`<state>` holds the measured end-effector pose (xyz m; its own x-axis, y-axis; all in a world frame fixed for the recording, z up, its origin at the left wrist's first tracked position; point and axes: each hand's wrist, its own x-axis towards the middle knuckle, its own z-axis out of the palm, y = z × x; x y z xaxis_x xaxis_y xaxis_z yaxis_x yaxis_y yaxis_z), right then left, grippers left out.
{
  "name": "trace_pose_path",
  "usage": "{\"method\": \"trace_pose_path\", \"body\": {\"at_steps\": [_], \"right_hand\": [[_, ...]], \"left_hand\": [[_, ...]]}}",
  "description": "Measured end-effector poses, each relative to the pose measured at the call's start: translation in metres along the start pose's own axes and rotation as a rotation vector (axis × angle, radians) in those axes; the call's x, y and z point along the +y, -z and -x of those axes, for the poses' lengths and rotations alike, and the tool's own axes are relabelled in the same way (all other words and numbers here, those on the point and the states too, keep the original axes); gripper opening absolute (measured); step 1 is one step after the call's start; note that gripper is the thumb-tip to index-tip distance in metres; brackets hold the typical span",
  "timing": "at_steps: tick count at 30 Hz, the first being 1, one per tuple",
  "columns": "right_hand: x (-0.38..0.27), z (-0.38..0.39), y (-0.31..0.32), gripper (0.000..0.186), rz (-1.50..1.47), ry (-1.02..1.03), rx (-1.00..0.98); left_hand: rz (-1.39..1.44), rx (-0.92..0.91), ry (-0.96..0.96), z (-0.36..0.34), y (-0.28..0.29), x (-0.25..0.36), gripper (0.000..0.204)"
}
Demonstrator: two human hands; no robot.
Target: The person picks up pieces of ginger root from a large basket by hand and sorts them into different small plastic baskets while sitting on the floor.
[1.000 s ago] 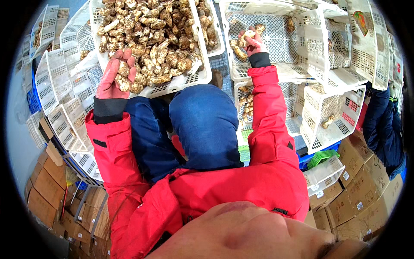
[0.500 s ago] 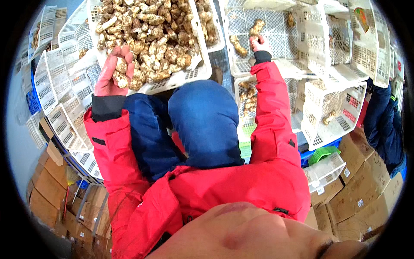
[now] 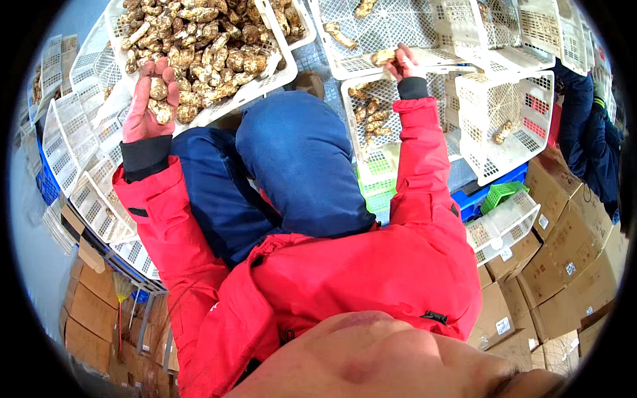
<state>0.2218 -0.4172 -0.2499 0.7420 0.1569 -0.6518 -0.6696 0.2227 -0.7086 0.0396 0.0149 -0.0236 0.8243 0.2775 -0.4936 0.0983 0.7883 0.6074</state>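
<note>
My left hand (image 3: 141, 114) is turned palm up at the near left corner of a white plastic crate (image 3: 282, 78) heaped with brown and cream mushrooms (image 3: 199, 46). Two stubby mushrooms (image 3: 159, 109) rest in its palm, with the fingers curled around them. My right hand (image 3: 407, 66) pinches one pale-stemmed mushroom (image 3: 383, 57) by its end, over the near rim of a second white crate (image 3: 338, 66). Inside that crate lie a long mushroom (image 3: 340, 35) and another (image 3: 364, 8) farther back.
A nearer white crate (image 3: 350, 119) holds several mushrooms in rows. To the right, a tilted crate (image 3: 494, 162) holds one mushroom (image 3: 503, 132). More white crates (image 3: 73, 139) stand at the left. Cardboard boxes (image 3: 564, 232) are stacked at the right. A person's dark-clothed legs (image 3: 584, 126) show at far right.
My right hand has come nearer and to the right, from inside the crate to its near rim, and the mushroom it pinches now shows clearly. My left hand still cradles its mushrooms. The view has shifted.
</note>
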Motion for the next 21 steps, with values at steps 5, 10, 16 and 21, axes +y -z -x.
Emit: {"method": "trace_pose_path", "body": {"at_steps": [5, 10, 16, 21], "right_hand": [[0.018, -0.029, -0.047, 0.029, 0.014, -0.067, -0.07], [0.057, -0.083, -0.021, 0.017, -0.652, -0.214, 0.314], [0.052, -0.033, -0.043, 0.012, -0.456, -0.247, -0.082], [0.043, -0.005, -0.055, 0.017, -0.389, -0.259, 0.021]], "left_hand": [[0.059, -0.04, -0.002, 0.023, -0.003, -0.007, 0.03], [0.036, -0.032, -0.013, 0.038, -0.015, -0.011, 0.028], [-0.006, 0.038, -0.047, 0.044, -0.013, -0.012, 0.03], [-0.062, 0.009, -0.09, 0.041, -0.025, -0.014, 0.033]]}}
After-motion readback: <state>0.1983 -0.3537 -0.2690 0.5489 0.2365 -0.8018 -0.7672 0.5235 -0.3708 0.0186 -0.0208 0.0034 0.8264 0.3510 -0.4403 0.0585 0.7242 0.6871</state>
